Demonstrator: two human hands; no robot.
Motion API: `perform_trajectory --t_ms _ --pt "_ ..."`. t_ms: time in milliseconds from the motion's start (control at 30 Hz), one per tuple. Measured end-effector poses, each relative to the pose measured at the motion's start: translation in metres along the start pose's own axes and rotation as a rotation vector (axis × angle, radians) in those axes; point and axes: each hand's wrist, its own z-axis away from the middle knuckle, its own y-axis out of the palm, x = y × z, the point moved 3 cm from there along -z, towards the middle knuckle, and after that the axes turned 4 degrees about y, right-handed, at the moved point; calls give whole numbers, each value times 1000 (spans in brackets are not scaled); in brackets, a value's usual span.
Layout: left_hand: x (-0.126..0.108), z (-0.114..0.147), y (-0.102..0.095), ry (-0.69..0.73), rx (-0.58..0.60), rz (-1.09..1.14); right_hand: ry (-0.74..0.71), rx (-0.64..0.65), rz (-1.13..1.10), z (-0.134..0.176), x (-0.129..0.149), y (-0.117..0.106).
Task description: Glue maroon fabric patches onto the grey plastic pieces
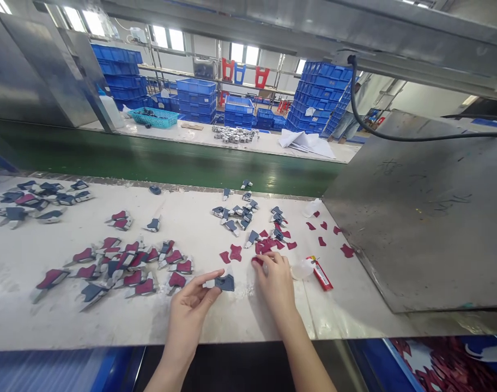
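Observation:
My left hand [191, 302] pinches a dark blue-grey and white plastic part [225, 282] between thumb and fingers, just above the white worktable [248, 321]. The fingers of my right hand [276, 282] are closed on a small flat maroon piece [257, 261], partly hidden by the fingertips. Just beyond that hand lies a loose heap of maroon pieces [266, 245]. Several blue-grey parts [234, 212] rest farther back. On the left, a large group of parts with maroon faces [133, 279] is spread out.
A red packet [322, 276] lies right of my right hand, beside a translucent plastic object [301, 269]. A metal panel [428, 218] bounds the right side. Behind the table runs a green conveyor belt [183, 169]. More parts [48, 190] lie far left.

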Motion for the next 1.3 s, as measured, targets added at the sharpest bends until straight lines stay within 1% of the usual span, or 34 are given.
perform_trajectory --t_ms 133,233,333,400,567,700,767,900,967,1067,1167,1300 --pt "-3 1 -2 -19 -60 -10 18 -21 10 -2 -3 12" --pt "-3 0 0 -24 -92 0 40 -30 -2 -3 -6 16" --pt "0 -2 3 -31 -82 50 73 -29 -49 -6 -8 12" --pt "2 -3 5 -29 -72 84 96 -17 -106 -7 -6 6" --pt "1 1 13 26 -66 49 106 97 -324 8 15 -21" --pt "-2 5 19 66 -59 17 123 211 -644 25 36 -37" --pt "-3 6 21 70 -56 6 179 251 -776 30 42 -41" --pt "-5 7 23 72 -44 -16 360 296 -961 33 47 -39" --pt "-6 8 23 74 -42 -14 418 311 -999 33 48 -38" --pt "-7 9 25 76 -40 24 456 339 -1013 34 48 -37" --pt "-8 11 27 65 -45 57 452 347 -1003 35 47 -36" --pt "-12 13 30 40 -38 71 414 311 -953 36 44 -37"
